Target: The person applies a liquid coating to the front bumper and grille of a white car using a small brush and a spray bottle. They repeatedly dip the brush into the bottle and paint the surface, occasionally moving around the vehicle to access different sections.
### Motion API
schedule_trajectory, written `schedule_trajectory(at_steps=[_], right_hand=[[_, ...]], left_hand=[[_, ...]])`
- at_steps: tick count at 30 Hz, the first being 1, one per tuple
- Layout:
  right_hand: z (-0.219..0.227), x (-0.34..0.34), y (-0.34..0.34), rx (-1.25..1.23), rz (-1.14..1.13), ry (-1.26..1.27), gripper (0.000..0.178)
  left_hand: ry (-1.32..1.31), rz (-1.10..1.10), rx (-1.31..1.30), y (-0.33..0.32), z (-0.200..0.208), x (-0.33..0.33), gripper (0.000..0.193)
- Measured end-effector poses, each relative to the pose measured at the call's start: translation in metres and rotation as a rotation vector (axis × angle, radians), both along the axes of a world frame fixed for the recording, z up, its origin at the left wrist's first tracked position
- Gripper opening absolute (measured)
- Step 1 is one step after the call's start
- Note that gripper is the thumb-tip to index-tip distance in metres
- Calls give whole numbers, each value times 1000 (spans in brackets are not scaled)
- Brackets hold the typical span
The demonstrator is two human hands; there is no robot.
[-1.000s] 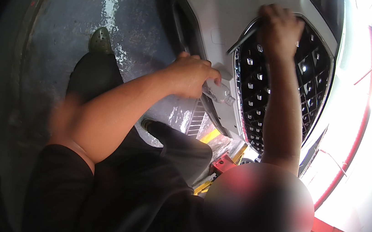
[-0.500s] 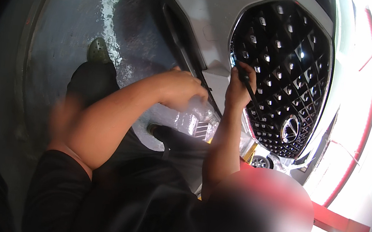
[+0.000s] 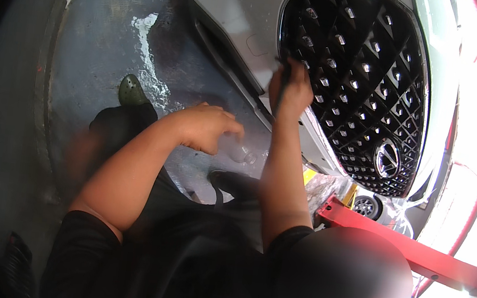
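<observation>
My left hand (image 3: 208, 128) is curled around a clear plastic bottle (image 3: 242, 152), seen with its neck pointing right and partly hidden by the fingers. Beyond it, my right hand (image 3: 293, 90) grips a slim black tool (image 3: 283, 83), whose kind I cannot make out. The tool's upper end is at the left edge of a car's black grille (image 3: 354, 86), beside the light grey bumper (image 3: 244, 23). Whether it touches the car is unclear.
A green clog (image 3: 131, 89) and a dark shoe (image 3: 220, 177) stand on the worn grey floor (image 3: 101, 33). A red metal beam (image 3: 403, 250) crosses at the lower right, with a car wheel (image 3: 366, 206) behind it. A blurred round patch covers the area by my right shoulder.
The view has shifted, with the grille now larger. My right hand has moved left and the tool has turned closer to upright. My left hand has drawn away from the bumper with the bottle.
</observation>
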State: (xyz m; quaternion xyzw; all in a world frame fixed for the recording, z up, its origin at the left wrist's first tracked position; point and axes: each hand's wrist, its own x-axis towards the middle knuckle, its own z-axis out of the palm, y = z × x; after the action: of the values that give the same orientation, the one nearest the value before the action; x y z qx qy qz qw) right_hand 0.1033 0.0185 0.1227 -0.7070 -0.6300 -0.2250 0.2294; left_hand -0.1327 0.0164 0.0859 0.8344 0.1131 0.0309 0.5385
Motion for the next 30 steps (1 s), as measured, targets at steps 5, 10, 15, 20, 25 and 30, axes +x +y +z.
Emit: schedule_trajectory(at_steps=[5, 10, 15, 20, 25, 30], right_hand=[[-14, -12, 4, 3, -132, 310, 22], [4, -36, 41, 70, -143, 454, 22], [-17, 41, -59, -30, -210, 173, 24], [-6, 88, -129, -13, -485, 251, 18], [-19, 18, -58, 35, -369, 421, 23], [-3, -41, 41, 124, -204, 615, 23]], left_hand=[[-123, -26, -33, 1, -1, -7, 52], [-206, -131, -111, 7, 17, 0, 54], [-137, -131, -112, 8, 11, -4, 55], [-103, -161, -67, 2, 12, 7, 55], [-159, -224, -125, 0, 17, 17, 55], [-112, -256, -199, 4, 12, 0, 52]])
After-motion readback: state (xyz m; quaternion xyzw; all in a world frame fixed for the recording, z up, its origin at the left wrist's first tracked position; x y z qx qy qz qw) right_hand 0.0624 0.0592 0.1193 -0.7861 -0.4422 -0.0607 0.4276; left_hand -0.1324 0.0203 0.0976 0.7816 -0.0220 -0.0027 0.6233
